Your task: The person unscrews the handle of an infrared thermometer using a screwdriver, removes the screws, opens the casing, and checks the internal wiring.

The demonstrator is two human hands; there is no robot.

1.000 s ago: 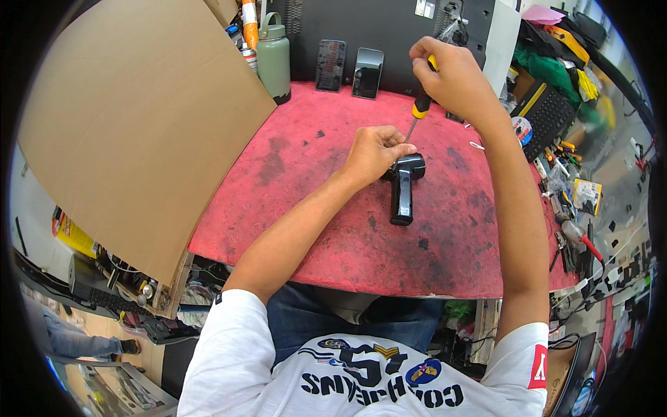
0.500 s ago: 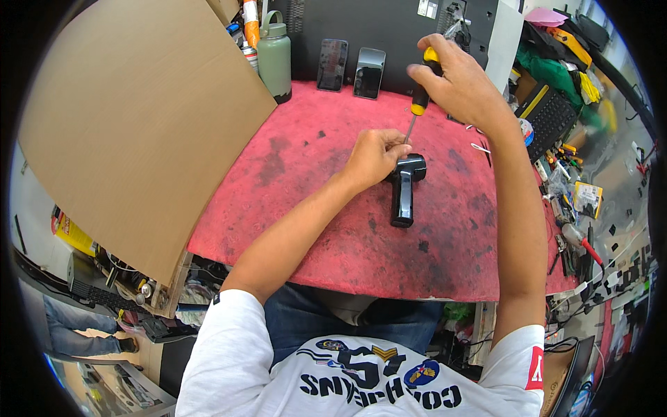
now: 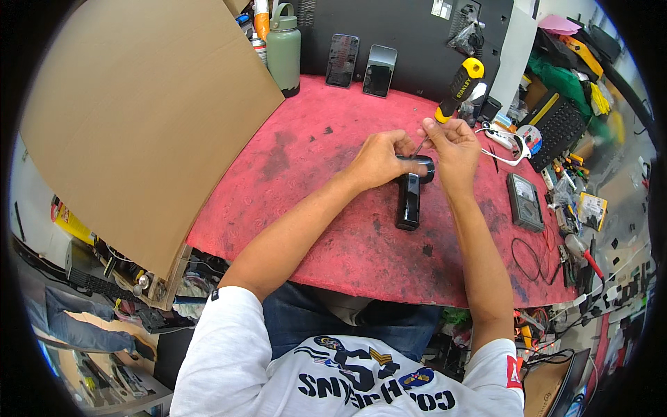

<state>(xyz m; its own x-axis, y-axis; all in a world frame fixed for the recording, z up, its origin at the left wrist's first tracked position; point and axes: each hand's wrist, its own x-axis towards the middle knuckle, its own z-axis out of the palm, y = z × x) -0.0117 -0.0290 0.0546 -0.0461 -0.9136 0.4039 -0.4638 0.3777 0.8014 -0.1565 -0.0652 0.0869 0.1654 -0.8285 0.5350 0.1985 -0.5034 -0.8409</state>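
Right hand (image 3: pixel 455 149) on screwdriver (image 3: pixel 459 90), black device (image 3: pixel 409 206), 2 phones (image 3: pixel 342 61)

Wide fisheye view from the left of two cameras worn side by side on a person's head, tipped down and forward. The picture is upright, with dark, rounded corners and straight edges bowing toward the rim. Nearest the lens, the white shirt (image 3: pixel 347 386) fills six o'clock. The left forearm (image 3: pixel 299 233) rises from seven o'clock, the right forearm (image 3: pixel 476 257) from five. Farther out, the left hand (image 3: pixel 384 158) and right hand (image 3: pixel 453 147) lie toward one o'clock from centre, above the red work surface (image 3: pixel 347 254). The dark panel (image 3: pixel 410 42) stands beyond, at twelve.
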